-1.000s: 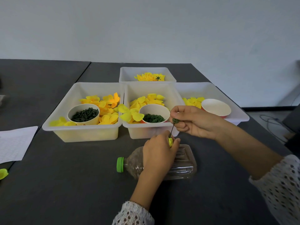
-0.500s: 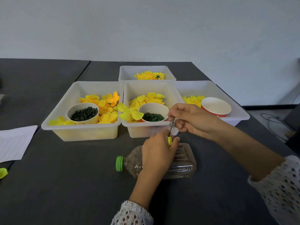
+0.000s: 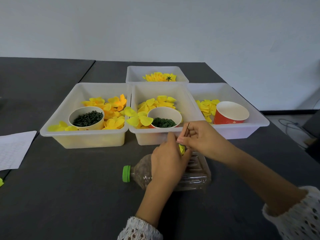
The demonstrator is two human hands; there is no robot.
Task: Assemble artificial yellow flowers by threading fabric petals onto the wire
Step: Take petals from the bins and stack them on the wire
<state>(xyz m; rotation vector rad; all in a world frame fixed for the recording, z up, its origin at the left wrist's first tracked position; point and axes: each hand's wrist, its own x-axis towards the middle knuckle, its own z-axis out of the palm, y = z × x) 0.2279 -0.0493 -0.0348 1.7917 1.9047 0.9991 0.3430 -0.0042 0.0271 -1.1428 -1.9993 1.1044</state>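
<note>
In front of the middle bin, my left hand (image 3: 168, 157) holds a small bunch of yellow petals (image 3: 181, 148) at the base of a thin dark wire (image 3: 186, 129). My right hand (image 3: 201, 137) pinches the wire just above the petals, and its tip sticks up past my fingers. Both hands hover over a clear plastic bottle (image 3: 194, 175) with a green cap lying on its side. The lower part of the wire is hidden between my fingers.
Four white bins stand beyond my hands: the left bin (image 3: 57, 129) and the middle bin (image 3: 190, 103) hold yellow petals and cups of green parts. The right bin (image 3: 256, 116) holds petals and a red cup (image 3: 231, 112), the rear bin (image 3: 156, 69) finished flowers. Paper (image 3: 14, 149) lies at the far left.
My right hand has slid down the wire toward my left hand, baring the wire's tip. The green piece seen near my fingers a second ago is out of sight.
</note>
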